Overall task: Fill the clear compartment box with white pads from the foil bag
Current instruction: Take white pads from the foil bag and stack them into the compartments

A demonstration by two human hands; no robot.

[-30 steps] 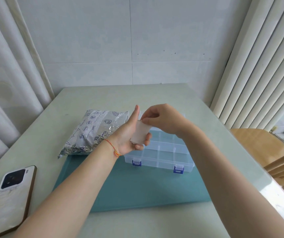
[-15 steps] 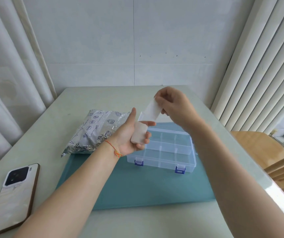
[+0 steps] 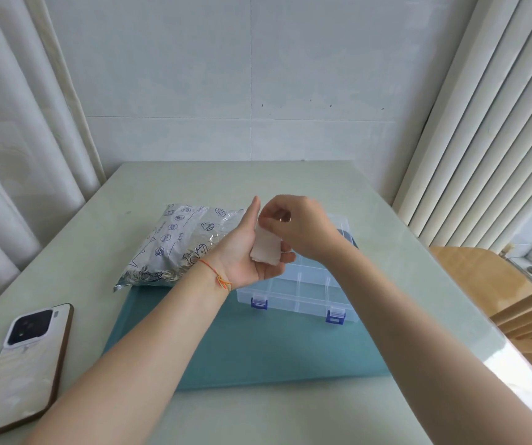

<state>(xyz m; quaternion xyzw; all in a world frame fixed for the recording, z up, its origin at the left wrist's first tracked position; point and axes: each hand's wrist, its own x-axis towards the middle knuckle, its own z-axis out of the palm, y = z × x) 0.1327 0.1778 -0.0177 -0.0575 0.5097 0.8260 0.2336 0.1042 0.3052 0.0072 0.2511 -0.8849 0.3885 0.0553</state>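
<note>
Here the pale green surface (image 3: 290, 187) fills most of the view, running back to a tiled wall between pleated curtains, with a wooden chair (image 3: 495, 284) at its right edge. A teal mat (image 3: 274, 351) lies on the middle of the surface. The foil bag (image 3: 181, 242), silver with blue printed icons, rests at the mat's far left corner, its near end overlapping the mat and the rest on the bare surface. Just right of it, on the back half of the mat, sits the clear compartment box (image 3: 303, 293) with two blue latches facing the person; the compartments that show appear to hold nothing, though the hands hide the far ones. A phone (image 3: 23, 364) lies camera side up at the near left, well apart from the mat.

Both forearms reach in above the mat and meet over the left back part of the box. The left hand (image 3: 245, 255) is turned palm up with the thumb raised, its fingers curled under a small stack of white pads (image 3: 266, 248) that it holds. An orange thread bracelet (image 3: 218, 276) circles that wrist. The right hand (image 3: 300, 223) comes from above with its grip pressed together, fingertips pinching the top edge of the uppermost pad.
</note>
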